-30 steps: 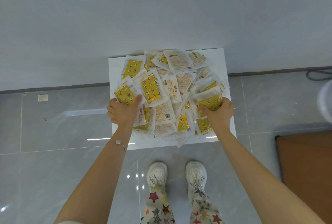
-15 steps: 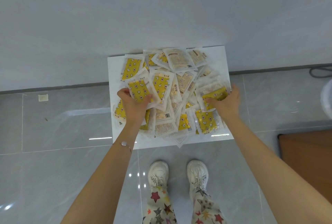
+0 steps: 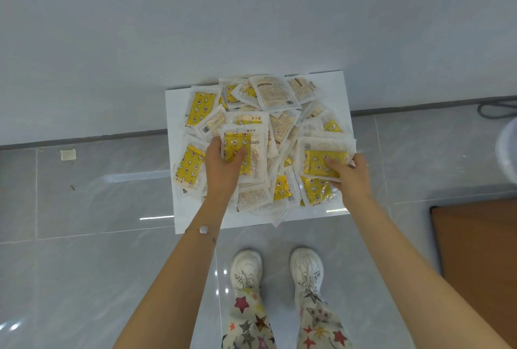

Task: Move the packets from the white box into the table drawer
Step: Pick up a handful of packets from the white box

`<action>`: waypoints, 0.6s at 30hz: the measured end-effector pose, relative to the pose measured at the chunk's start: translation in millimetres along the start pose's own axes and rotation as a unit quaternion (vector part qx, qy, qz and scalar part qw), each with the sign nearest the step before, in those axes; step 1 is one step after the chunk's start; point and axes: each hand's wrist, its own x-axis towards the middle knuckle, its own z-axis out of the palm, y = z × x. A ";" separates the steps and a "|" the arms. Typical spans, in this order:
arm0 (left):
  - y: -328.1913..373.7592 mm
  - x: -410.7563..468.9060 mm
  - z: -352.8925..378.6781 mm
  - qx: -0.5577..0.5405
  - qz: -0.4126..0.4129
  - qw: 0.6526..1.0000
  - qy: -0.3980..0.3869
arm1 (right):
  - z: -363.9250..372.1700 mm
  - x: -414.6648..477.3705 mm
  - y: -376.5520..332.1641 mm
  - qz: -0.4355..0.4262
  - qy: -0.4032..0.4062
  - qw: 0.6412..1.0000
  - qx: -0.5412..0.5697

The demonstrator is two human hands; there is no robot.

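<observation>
Packets (image 3: pixel 274 94): yellow-and-clear sachets, heaped loose in the box (image 3: pixel 340 88). The box is on the floor (image 3: pixel 84 208) against the wall (image 3: pixel 251 13), straight ahead of the feet. Most of the lot is in the box.

Left stack (image 3: pixel 246 152): several packets raised just above the heap's left-centre, long axis pointing away from the person. The left hand (image 3: pixel 223 172) grips its near end, thumb across the yellow face and fingers underneath.

Right stack (image 3: pixel 324 158): several packets over the heap's right side, long axis lying crosswise. The right hand (image 3: pixel 354 178) pinches its near right corner, thumb on top.

Arms: both reach forward and down, nearly straight, hands well apart.

Destination: no drawer is in view. A brown top (image 3: pixel 475 264) shows at the right edge, beside the right arm, and is probably the table. On that reading the carry goes rightward and back, and the right hand is the nearer.
</observation>
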 end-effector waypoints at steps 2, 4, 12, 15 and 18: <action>2.1 -1.7 5.1 0.011 -0.001 1.000 0.019 | 0.4 -8.4 1.4 -0.013 -0.005 1.000 0.011; 5.8 -6.0 8.2 0.018 -0.002 0.999 0.035 | 0.9 -17.8 1.2 -0.030 -0.007 0.999 0.021; 32.5 -39.7 -10.6 -0.093 -0.107 0.990 0.026 | -3.4 -73.4 -29.3 -0.084 -0.079 0.993 0.004; 45.1 -63.4 -36.9 -0.149 -0.108 0.983 0.006 | -2.6 -106.3 -51.5 -0.103 -0.113 0.988 -0.021; 58.9 -98.3 -73.4 -0.202 -0.128 0.971 0.006 | -2.0 -151.2 -72.0 -0.127 -0.144 0.979 -0.066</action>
